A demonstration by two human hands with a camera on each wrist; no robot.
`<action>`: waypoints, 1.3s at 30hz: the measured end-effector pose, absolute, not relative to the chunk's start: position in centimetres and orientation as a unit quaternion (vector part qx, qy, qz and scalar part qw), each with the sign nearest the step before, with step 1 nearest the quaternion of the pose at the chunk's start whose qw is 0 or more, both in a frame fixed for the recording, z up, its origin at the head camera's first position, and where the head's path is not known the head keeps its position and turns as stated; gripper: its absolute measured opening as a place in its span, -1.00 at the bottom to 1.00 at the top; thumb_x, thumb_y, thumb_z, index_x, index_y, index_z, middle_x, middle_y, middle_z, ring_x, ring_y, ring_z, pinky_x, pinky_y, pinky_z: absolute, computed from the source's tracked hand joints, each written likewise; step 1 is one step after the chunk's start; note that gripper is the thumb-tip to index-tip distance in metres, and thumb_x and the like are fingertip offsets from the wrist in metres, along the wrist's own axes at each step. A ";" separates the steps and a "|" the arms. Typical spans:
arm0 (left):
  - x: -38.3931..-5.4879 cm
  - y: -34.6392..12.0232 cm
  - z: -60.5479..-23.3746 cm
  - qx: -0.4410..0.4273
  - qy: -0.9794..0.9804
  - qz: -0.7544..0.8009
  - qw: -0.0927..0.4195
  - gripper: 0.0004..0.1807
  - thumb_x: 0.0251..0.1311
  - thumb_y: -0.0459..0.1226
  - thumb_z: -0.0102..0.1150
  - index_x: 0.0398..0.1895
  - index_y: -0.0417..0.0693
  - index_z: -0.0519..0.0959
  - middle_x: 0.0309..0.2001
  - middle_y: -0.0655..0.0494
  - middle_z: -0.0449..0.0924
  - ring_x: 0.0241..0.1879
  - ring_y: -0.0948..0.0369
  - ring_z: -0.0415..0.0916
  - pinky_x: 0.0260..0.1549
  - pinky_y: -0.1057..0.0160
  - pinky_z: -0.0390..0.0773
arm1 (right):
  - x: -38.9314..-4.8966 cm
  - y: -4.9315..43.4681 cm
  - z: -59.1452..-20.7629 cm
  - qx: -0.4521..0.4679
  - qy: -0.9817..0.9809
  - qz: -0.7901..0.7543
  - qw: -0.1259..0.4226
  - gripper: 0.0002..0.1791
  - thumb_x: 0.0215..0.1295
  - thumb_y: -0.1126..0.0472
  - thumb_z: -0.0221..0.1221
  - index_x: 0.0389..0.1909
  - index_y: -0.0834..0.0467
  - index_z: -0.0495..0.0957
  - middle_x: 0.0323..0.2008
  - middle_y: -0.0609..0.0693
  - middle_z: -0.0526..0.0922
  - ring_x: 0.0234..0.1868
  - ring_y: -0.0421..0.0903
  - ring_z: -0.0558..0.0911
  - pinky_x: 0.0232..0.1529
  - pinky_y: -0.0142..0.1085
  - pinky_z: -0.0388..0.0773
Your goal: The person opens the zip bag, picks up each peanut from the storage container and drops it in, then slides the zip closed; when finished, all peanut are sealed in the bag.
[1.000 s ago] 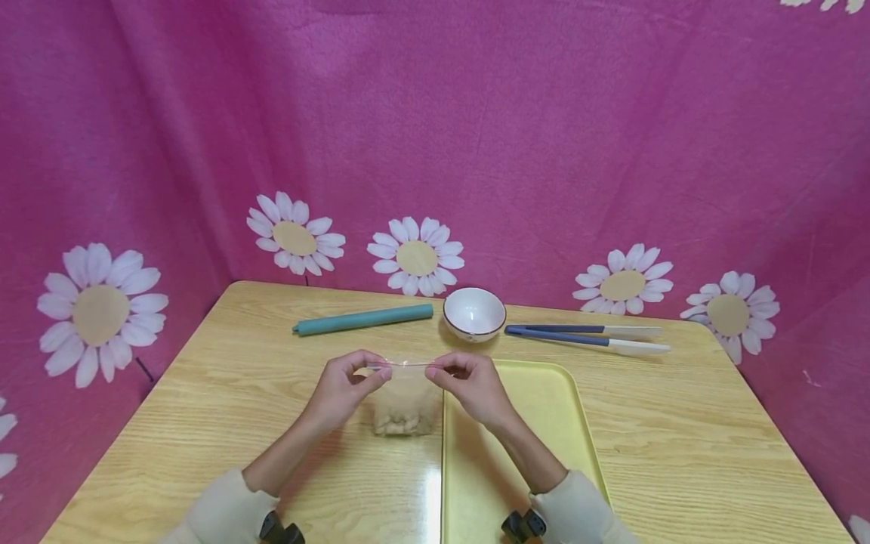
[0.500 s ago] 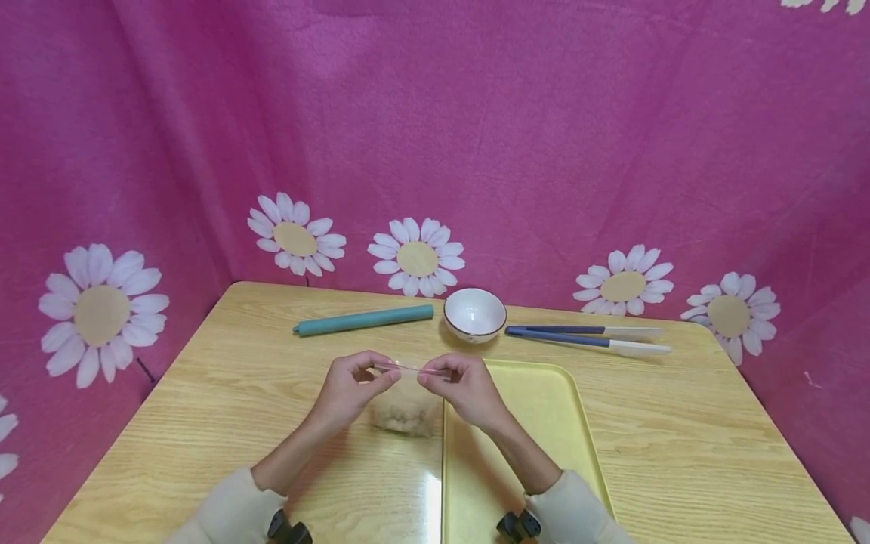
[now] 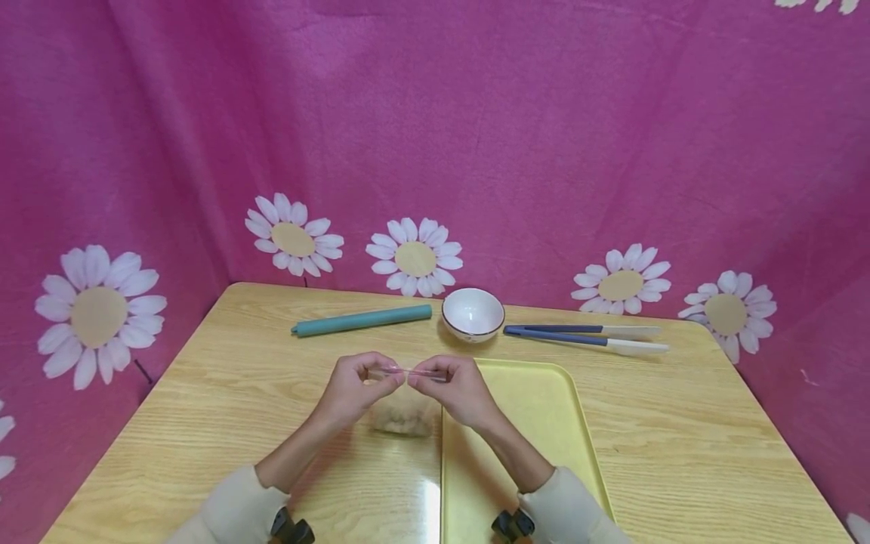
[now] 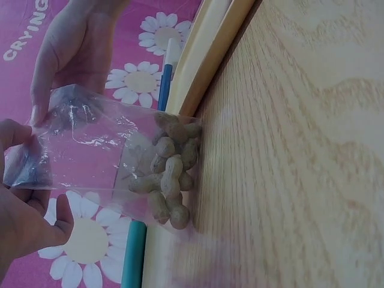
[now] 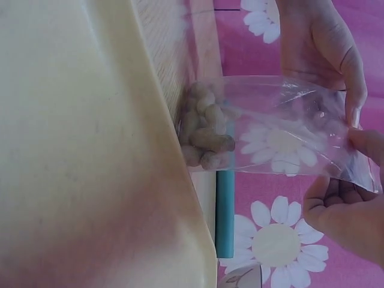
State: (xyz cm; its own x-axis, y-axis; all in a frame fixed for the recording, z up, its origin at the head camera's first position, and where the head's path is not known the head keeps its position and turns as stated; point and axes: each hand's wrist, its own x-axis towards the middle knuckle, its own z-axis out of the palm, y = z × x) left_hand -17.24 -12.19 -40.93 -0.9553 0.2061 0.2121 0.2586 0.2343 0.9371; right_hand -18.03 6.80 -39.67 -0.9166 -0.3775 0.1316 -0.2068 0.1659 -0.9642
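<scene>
A clear plastic bag (image 3: 402, 419) with several unshelled peanuts (image 4: 171, 174) at its bottom hangs upright between my hands; its lower end is at the table beside the tray's left edge. My left hand (image 3: 353, 389) pinches the bag's top edge between thumb and fingers. On the other side, my right hand (image 3: 458, 389) pinches the same edge. The two thumbs nearly meet at the middle. In the right wrist view the peanuts (image 5: 207, 129) sit low in the bag, and the upper part is slack and creased near the fingers.
A yellow tray (image 3: 544, 423) lies to the right, partly under my right forearm. Behind stand a white bowl (image 3: 473, 313) with a dark rim, blue-and-white tongs (image 3: 584, 336) and a long teal rod (image 3: 363, 320). A pink flowered cloth (image 3: 476, 151) hangs around the wooden table (image 3: 680, 438).
My hands have drawn together along the bag's top edge, so the gap between the thumbs has almost closed. The bag stays in about the same place.
</scene>
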 end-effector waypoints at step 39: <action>-16.6 -15.2 -40.7 -0.074 -0.822 -0.564 0.029 -0.80 0.08 -0.12 0.33 -0.32 -0.02 0.72 -0.29 0.08 0.71 -0.22 0.22 0.53 -0.29 0.34 0.54 | -18.6 10.2 -39.7 -0.155 0.795 -0.584 0.050 -0.83 0.09 0.31 0.33 -0.36 0.37 0.67 -0.46 0.11 0.68 -0.50 -0.34 0.50 -0.43 -0.48 0.44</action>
State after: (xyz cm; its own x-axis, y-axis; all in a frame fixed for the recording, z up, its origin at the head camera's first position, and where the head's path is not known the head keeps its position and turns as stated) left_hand -16.64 -15.20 -40.72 -0.9875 0.0890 0.1303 0.1537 0.3537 0.9226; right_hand -18.65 10.17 -39.68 -0.9468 -0.3049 0.1026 -0.1891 0.2692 -0.9443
